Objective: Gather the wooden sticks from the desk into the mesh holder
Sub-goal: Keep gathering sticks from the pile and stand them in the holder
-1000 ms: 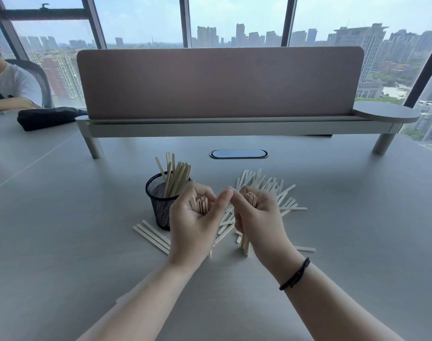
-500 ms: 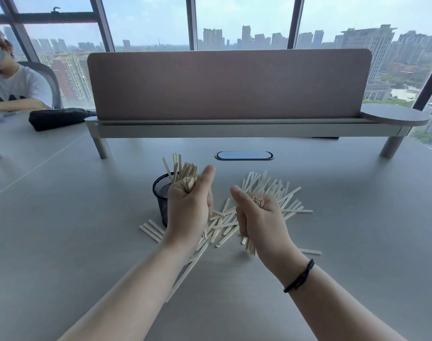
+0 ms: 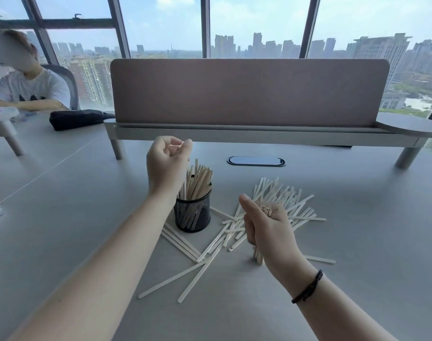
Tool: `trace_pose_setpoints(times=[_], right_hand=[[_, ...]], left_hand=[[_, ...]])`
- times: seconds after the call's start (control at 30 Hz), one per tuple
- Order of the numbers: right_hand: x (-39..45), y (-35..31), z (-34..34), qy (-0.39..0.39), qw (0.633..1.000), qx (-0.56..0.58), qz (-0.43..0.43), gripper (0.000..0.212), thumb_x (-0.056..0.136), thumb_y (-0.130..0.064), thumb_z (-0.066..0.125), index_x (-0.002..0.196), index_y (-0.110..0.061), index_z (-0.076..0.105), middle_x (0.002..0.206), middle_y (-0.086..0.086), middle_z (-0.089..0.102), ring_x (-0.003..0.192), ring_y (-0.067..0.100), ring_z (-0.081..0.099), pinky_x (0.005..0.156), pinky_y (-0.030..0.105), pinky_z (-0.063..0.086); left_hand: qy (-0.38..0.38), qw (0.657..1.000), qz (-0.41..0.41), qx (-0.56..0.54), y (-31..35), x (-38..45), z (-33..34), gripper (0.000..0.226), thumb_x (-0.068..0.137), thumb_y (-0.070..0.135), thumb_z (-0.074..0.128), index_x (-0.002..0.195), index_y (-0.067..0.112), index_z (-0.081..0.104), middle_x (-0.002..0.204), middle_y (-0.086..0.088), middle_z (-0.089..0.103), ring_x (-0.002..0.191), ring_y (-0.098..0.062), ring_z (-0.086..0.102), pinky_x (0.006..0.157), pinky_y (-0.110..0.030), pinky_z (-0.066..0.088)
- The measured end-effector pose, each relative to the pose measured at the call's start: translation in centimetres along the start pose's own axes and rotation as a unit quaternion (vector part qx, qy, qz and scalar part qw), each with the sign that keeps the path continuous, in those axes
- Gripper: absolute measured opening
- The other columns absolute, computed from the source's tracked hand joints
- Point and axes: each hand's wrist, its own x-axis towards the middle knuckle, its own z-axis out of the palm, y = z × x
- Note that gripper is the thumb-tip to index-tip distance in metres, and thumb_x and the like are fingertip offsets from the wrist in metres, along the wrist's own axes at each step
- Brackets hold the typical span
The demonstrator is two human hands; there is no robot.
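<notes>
In the right hand [image 3: 266, 230] a bundle of wooden sticks [image 3: 265, 210] is clamped upright, its lower ends near the counter [image 3: 357, 254]. Above the mesh holder [image 3: 192, 212] the left hand [image 3: 167, 166] is seen loosely curled and empty; half a second ago sticks were held there, so they were probably dropped in. Many loose sticks [image 3: 281, 200] are left beside the holder.

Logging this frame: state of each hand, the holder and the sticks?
Left hand: raised above the holder, fingers loosely curled, holding nothing.
Right hand: grips an upright bundle of sticks.
Holder: upright on the desk, partly filled with standing sticks.
Loose sticks: scattered flat on the desk, beside and in front of the holder.
</notes>
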Motion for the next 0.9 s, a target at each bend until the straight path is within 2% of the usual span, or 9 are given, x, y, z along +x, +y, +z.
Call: trace_pose_setpoints(times=[0.1,0.2,0.27,0.33,0.47,0.53,0.67,0.77,0.9], right_hand=[[0.2,-0.1,0.2,0.012,0.999,0.030,0.012,0.063,0.094,-0.036,0.060,0.043,-0.021,0.025,0.042,0.005,0.021,0.039,0.016,0.016,0.046,0.024,0.019],[1.1,-0.7,0.9,0.024,0.996,0.075,0.038,0.068,0.100,-0.031,0.055,0.038,-0.025,0.027,0.038,-0.001,0.023,0.038,0.014,0.017,0.047,0.025,0.020],[2.0,-2.0,1.6,0.027,0.991,0.121,0.056,0.069,0.100,-0.034,0.054,0.037,-0.024,0.028,0.038,-0.003,0.023,0.038,0.015,0.017,0.047,0.027,0.020],[3.4,-3.9,2.7,0.021,0.983,0.173,0.056,0.068,0.100,-0.037,0.053,0.038,-0.025,0.027,0.038,-0.004,0.023,0.039,0.014,0.015,0.047,0.026,0.019],[6.6,-8.4,5.7,0.008,0.975,0.223,0.004,0.065,0.100,-0.042,0.053,0.044,-0.025,0.025,0.039,-0.004,0.023,0.040,0.016,0.016,0.048,0.027,0.020],[8.1,-9.7,7.4,0.004,0.977,0.211,-0.017,0.064,0.099,-0.043,0.055,0.047,-0.023,0.025,0.041,-0.002,0.024,0.041,0.018,0.019,0.049,0.029,0.025],[10.1,-9.3,10.4,0.007,0.988,0.154,-0.013,0.057,0.096,-0.044,0.060,0.059,-0.021,0.022,0.049,0.002,0.028,0.041,0.017,0.028,0.051,0.029,0.032],[10.8,-7.7,11.3,0.003,0.997,0.077,-0.010,0.049,0.093,-0.039,0.067,0.059,-0.019,0.037,0.054,0.007,0.043,0.044,0.015,0.045,0.049,0.023,0.040],[11.1,-6.8,10.5,0.015,0.999,0.030,-0.024,0.028,0.088,-0.026,0.073,0.065,-0.018,0.058,0.062,0.003,0.064,0.066,0.018,0.059,0.069,0.033,0.050]], left_hand=[[-0.016,0.998,0.010,0.062,-0.7,-0.3,-1.1,0.031,0.087,0.028,0.070,0.116,0.025,0.057,0.107,0.008,0.068,0.097,0.000,0.064,0.085,-0.022,0.048],[-0.007,0.984,0.123,0.128,-0.9,-1.7,-2.3,0.035,0.090,0.024,0.067,0.123,0.020,0.056,0.125,0.005,0.061,0.121,-0.012,0.054,0.103,-0.025,0.039],[0.010,0.963,0.233,0.137,-0.7,-3.4,-3.0,0.023,0.091,0.016,0.066,0.114,0.012,0.060,0.113,-0.001,0.063,0.109,-0.020,0.057,0.097,-0.030,0.043],[-0.002,0.943,0.309,0.122,-0.8,-5.3,-3.5,0.007,0.092,0.010,0.064,0.098,0.006,0.062,0.093,-0.003,0.063,0.087,-0.022,0.058,0.082,-0.032,0.047],[-0.109,0.948,0.292,0.055,-2.3,-8.6,-3.8,0.022,0.095,0.020,0.061,0.075,0.012,0.057,0.060,0.002,0.050,0.055,-0.014,0.046,0.053,-0.027,0.039],[-0.151,0.939,0.301,0.068,-3.1,-9.4,-3.8,0.036,0.097,0.023,0.059,0.064,0.023,0.043,0.052,0.009,0.035,0.047,-0.014,0.035,0.047,-0.027,0.031],[-0.190,0.919,0.325,0.115,-3.8,-9.5,-4.0,0.050,0.098,0.024,0.057,0.062,0.024,0.023,0.051,0.007,0.020,0.045,-0.019,0.027,0.041,-0.036,0.028],[-0.208,0.918,0.306,0.142,-4.3,-9.6,-4.2,0.050,0.096,0.029,0.058,0.059,0.020,0.026,0.049,0.002,0.024,0.045,-0.019,0.029,0.041,-0.038,0.031],[-0.273,0.891,0.272,0.241,-5.3,-9.6,-4.1,0.046,0.091,0.046,0.059,0.059,0.019,0.042,0.053,0.005,0.043,0.055,-0.012,0.045,0.051,-0.035,0.043]])
